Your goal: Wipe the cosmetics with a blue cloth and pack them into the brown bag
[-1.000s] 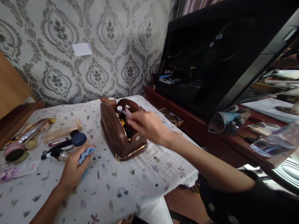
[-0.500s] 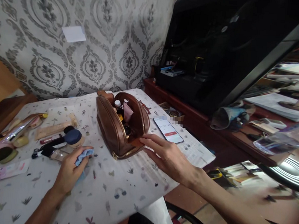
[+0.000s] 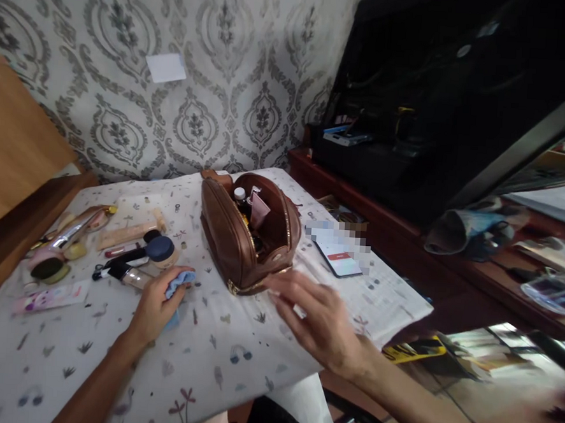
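Bag [image 3: 226, 233]: on the table [image 3: 177, 364], mouth unzipped wide, I judge for easy reach. Right hand [image 3: 326, 323]: at its near end; I cannot tell whether the fingers pinch anything. Left hand [image 3: 155, 306]: fingers clamped on a bunched blue cloth [image 3: 180, 283]. Surface: print-patterned, cosmetics [image 3: 160, 249] left, phone [image 3: 344, 264] right. Patterned wall [image 3: 198, 91] behind.

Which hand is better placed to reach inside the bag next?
Probably the right hand: it is at the near end of the brown bag, while the left hand holds a blue cloth.
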The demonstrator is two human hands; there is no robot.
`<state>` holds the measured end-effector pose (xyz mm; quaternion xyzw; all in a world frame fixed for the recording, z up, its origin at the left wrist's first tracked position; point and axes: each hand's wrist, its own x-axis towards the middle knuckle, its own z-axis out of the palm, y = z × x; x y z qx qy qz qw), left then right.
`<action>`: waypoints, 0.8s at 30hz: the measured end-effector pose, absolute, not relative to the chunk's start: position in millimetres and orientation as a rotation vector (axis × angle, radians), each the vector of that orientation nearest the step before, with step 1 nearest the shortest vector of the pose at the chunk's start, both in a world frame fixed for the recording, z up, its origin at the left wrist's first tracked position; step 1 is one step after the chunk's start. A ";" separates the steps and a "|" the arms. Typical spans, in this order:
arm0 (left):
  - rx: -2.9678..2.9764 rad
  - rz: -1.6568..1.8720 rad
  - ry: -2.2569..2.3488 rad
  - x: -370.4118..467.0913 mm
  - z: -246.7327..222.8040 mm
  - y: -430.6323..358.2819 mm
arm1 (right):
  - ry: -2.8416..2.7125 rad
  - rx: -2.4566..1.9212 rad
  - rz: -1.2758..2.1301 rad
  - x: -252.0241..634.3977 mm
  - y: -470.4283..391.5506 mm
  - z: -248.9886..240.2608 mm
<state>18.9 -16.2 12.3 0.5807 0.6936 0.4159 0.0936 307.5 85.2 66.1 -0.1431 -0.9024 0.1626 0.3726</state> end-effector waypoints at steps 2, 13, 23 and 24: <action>1.728 1.226 2.059 20.5 13.4 -16.0 | -2.417 -0.236 0.455 291.7 77.0 53.0; 1.680 1.383 2.534 -6.1 34.1 -30.3 | -2.664 -0.410 0.946 169.2 62.8 24.4; 1.051 1.762 2.957 -104.2 33.2 -54.4 | -2.498 -0.517 1.112 100.8 49.1 10.6; 1.065 1.693 2.968 -107.8 31.0 -55.0 | -2.490 -0.513 1.112 99.4 49.1 6.4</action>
